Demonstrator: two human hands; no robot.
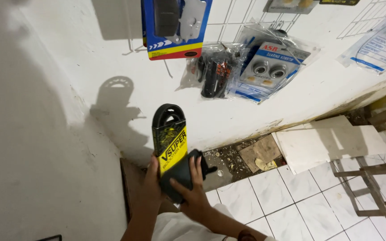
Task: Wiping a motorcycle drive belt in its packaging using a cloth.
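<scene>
I hold a black rubber drive belt (pixel 168 117) in a black and yellow cardboard sleeve (pixel 170 145), standing upright in front of a white wall. My left hand (pixel 152 178) grips the sleeve's lower left side. My right hand (pixel 194 193) closes on the belt's black lower end (pixel 182 174), fingers over its right side. The belt's upper loop sticks out above the sleeve.
Packaged parts hang on a white wire rack (pixel 242 22) on the wall: a blue card pack (pixel 177 27), a clear bag with black parts (pixel 213 73), a bag with two round bearings (pixel 269 69). Below lie white floor tiles (pixel 291 196), rubble, loose boards (pixel 327 140) and a wooden frame (pixel 371 187).
</scene>
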